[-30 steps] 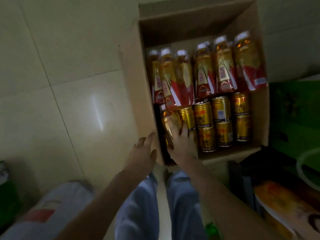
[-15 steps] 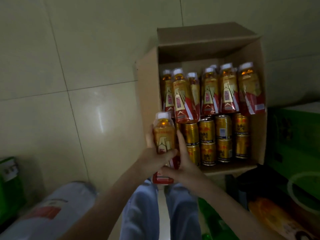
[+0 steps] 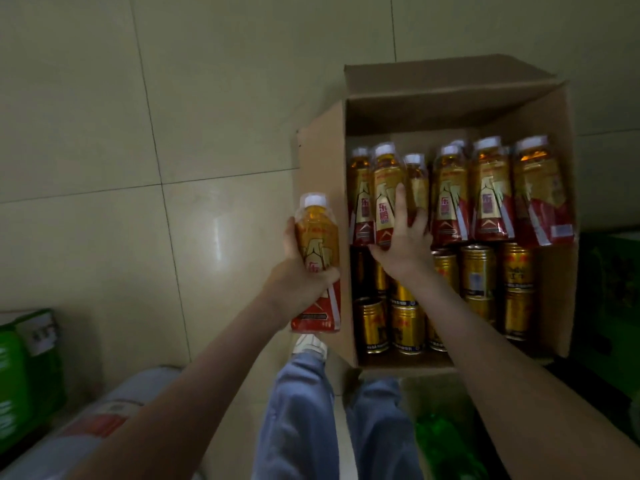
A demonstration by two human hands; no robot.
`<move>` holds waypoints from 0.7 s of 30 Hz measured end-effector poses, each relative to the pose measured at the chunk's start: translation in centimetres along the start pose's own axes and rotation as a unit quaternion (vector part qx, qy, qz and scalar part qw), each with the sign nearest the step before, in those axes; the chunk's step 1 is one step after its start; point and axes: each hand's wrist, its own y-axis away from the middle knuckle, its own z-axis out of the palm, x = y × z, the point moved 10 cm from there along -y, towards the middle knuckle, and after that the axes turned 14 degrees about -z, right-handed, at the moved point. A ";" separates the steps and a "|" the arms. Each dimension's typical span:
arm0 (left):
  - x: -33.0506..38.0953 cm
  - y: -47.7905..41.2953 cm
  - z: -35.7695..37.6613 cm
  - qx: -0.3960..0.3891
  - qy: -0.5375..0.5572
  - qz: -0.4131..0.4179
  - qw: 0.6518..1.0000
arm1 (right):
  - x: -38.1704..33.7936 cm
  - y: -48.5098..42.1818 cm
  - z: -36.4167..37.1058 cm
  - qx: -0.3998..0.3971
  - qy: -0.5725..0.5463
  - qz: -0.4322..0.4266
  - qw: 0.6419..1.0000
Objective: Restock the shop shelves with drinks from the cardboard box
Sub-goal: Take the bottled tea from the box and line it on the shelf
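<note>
Brown cardboard box (image 3: 322, 188) sits on the floor, full of drinks. The left hand (image 3: 299, 271) grips one orange plastic bottle (image 3: 317, 261) beside it. The right hand (image 3: 403, 233), fingers spread, lies on another bottle (image 3: 384, 188) inside; it should wrap around the middle, then lift straight up.

Floor (image 3: 104, 133) of large pale glossy tiles with thin dark grout lines; one soft light reflection (image 3: 217, 237) on a tile. Lighting dim overall. Green packaging (image 3: 24, 368) stands at the left edge, dark green goods (image 3: 609, 289) at the right.
</note>
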 end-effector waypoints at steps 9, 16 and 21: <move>3.6 11.3 -1.4 0.000 -0.017 0.059 0.998 | -4.5 14.7 -7.7 0.072 -0.358 0.012 0.931; 8.8 30.7 -3.1 -0.035 0.032 0.193 0.980 | -14.2 32.8 -20.7 0.158 -0.397 -0.103 0.898; 10.0 45.2 -1.4 -0.062 0.032 0.293 0.954 | -18.8 43.9 -27.4 0.205 -0.417 -0.175 0.868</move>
